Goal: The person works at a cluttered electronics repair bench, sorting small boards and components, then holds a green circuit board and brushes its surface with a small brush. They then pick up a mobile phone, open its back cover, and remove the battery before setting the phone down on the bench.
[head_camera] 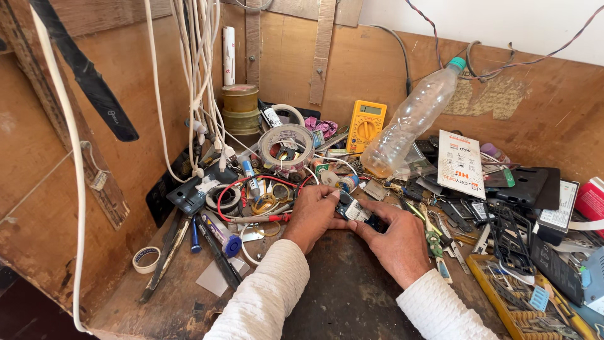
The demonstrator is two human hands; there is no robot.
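**Both hands on a small black part at the middle of the counter**

My left hand and my right hand meet over a small black electronic part with a pale face, held low against the dark mat of the counter. My left fingers are closed together on its left end, thumb beneath; my right fingers are pinched on its right end. Both sleeves are white and ribbed.

Just left of my left hand lies a red wire looping over a tangle of leads, with a blue-capped tube near it. A roll of clear tape stands behind my hands, and 2 stacked brass-coloured tins sit further back by the hanging white cables. A yellow multimeter leans on the wooden back wall, beside a tilted clear plastic bottle with a green cap. A small tape roll rests at the counter's left edge. To my right are green-handled pliers, black phone frames and a yellow tray of small bits.
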